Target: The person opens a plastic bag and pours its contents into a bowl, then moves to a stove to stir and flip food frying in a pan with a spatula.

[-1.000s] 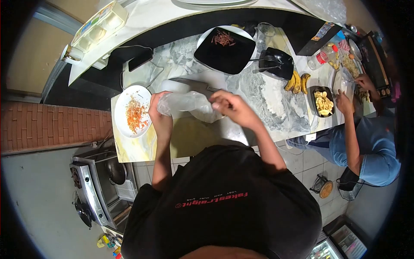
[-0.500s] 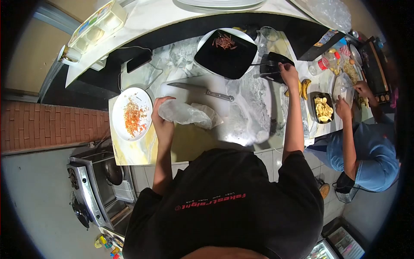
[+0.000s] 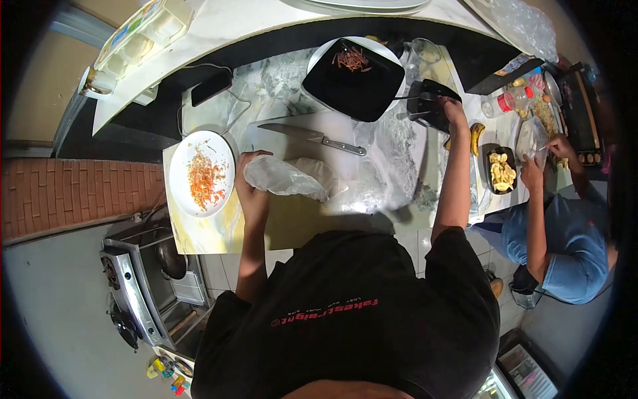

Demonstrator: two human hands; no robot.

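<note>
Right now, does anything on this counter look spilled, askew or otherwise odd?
Nothing looks spilled or damaged. The steel kitchen knife lies loose and diagonal on the white cutting board, just beyond the crumpled clear plastic bag in the left hand.

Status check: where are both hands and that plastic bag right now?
Left hand gripping clear plastic bag on the counter. Right hand out on the small black container. Knife on the cutting board behind the bag, untouched.

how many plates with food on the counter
2: a round white plate beside the left hand, and a black square plate at the back. Others may be hidden.
</note>
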